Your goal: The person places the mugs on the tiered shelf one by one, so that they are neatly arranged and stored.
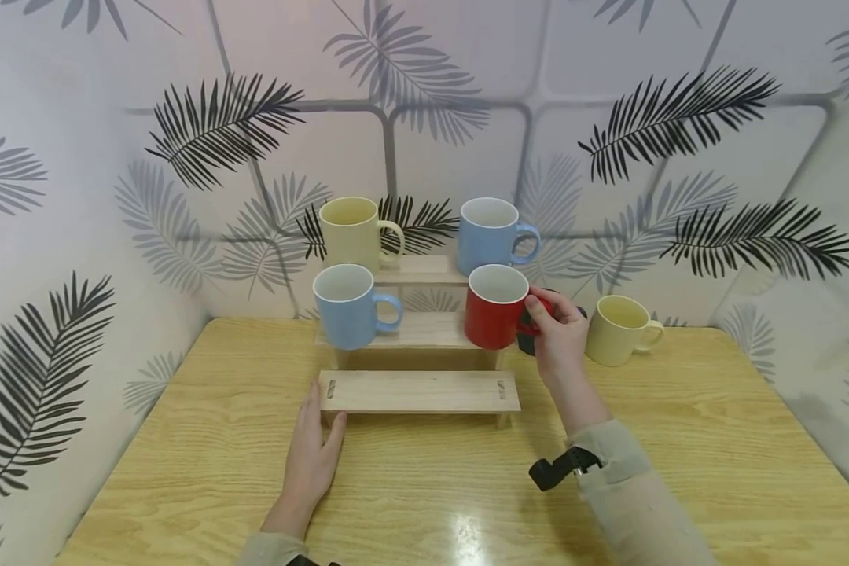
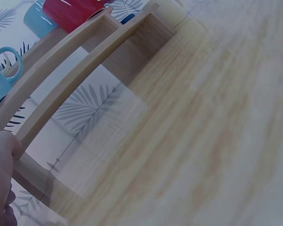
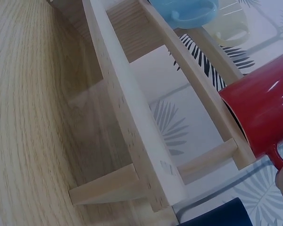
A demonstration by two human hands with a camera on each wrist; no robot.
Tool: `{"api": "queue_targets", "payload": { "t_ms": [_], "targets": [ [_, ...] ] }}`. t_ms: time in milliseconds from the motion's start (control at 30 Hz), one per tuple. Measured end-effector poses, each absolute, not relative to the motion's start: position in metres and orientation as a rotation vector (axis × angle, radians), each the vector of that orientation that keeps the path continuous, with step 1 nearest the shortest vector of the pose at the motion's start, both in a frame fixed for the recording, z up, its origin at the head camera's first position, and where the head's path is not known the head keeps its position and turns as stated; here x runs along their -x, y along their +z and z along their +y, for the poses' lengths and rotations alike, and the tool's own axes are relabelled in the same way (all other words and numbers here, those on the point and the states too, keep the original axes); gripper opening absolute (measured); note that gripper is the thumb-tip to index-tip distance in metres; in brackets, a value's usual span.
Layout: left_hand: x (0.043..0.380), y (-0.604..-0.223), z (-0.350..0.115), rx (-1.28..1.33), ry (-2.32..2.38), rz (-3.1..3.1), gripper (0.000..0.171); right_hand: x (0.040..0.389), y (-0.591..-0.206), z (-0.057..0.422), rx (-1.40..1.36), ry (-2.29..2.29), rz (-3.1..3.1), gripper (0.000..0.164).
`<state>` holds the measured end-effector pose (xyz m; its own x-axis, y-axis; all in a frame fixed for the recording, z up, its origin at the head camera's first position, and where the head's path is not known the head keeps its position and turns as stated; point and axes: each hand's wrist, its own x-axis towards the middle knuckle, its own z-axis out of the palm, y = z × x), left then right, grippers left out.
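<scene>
A red mug (image 1: pixel 497 310) sits at the right end of the middle step of a wooden rack (image 1: pixel 417 391). My right hand (image 1: pixel 564 342) pinches its handle, thumb and fingers close together; the right wrist view catches the mug (image 3: pixel 269 99) with its base at the board. At the rack's lower left corner, my left hand (image 1: pixel 311 460) grips the end of the lowest step, thumb at the front. A light blue mug (image 1: pixel 347 308) stands left on the middle step. On the top step are a yellow mug (image 1: pixel 350 234) and another light blue mug (image 1: pixel 488 236), handles pointing right.
Right of the rack, a second yellow mug (image 1: pixel 611 334) stands on the wooden table (image 1: pixel 424 487). A dark blue mug (image 3: pixel 221 216) is beside the rack, partly hidden behind my right hand in the head view. A leaf-patterned wall (image 1: pixel 460 71) rises close behind.
</scene>
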<state>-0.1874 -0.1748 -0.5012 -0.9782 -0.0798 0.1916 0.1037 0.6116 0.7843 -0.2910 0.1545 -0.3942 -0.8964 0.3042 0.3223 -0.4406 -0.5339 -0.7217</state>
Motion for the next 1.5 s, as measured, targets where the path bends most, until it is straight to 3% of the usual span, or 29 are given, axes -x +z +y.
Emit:
{"api": "queue_targets", "payload": {
  "t_ms": [267, 833, 1200, 1500],
  "targets": [
    [0.187, -0.501, -0.175, 0.027, -1.292, -2.621, 0.071, 0.292, -0.397, 0.154, -0.238, 2.376, -1.226, 0.014],
    [0.187, -0.503, -0.175, 0.043, -1.278, -2.619, 0.069, 0.286, -0.409, 0.194, -0.311, 2.155, -1.764, 0.043],
    [0.186, -0.501, -0.175, 0.034, -1.297, -2.629, 0.07, 0.3, -0.423, 0.23, -0.112, 1.647, -2.122, 0.049],
    [0.186, -0.5, -0.174, 0.035, -1.293, -2.628, 0.07, 0.32, -0.44, 0.244, -0.189, 1.194, -2.316, 0.046]
  ]
}}
